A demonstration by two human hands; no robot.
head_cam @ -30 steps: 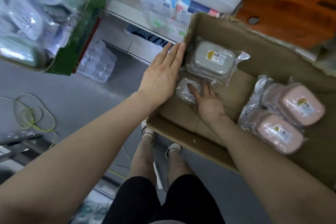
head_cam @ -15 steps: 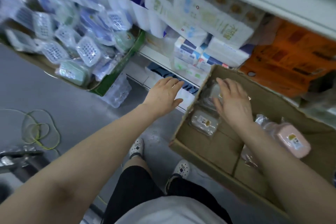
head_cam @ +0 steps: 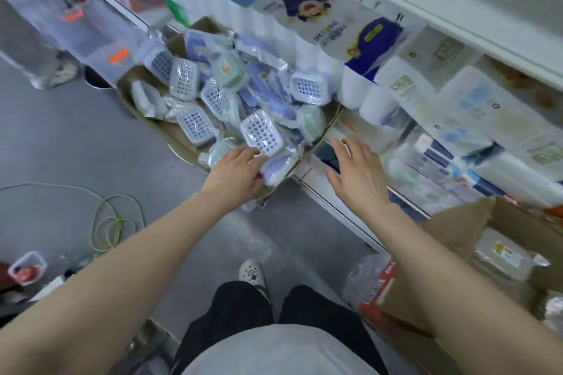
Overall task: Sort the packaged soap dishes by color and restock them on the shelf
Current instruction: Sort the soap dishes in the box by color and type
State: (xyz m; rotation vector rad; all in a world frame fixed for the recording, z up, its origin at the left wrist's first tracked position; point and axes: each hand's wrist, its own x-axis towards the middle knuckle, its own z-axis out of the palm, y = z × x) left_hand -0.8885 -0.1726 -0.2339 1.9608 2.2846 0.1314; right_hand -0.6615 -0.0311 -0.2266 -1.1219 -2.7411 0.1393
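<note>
yellow cord (head_cam: pixel 112 222) coiled on floor at 9 o'clock. cardboard box (head_cam: pixel 182 148) heaped with packaged soap dishes (head_cam: pixel 259 134), blue, white, green, at 11 o'clock. left hand (head_cam: pixel 236 172) on near edge of heap, fingers curled onto blue pack (head_cam: pixel 278 166). right hand (head_cam: pixel 358 175) just right of box, fingers spread, holding nothing, over white shelf (head_cam: pixel 332 204). second box (head_cam: pixel 457 231) at 4 o'clock holds grey pack (head_cam: pixel 502 253).
</note>
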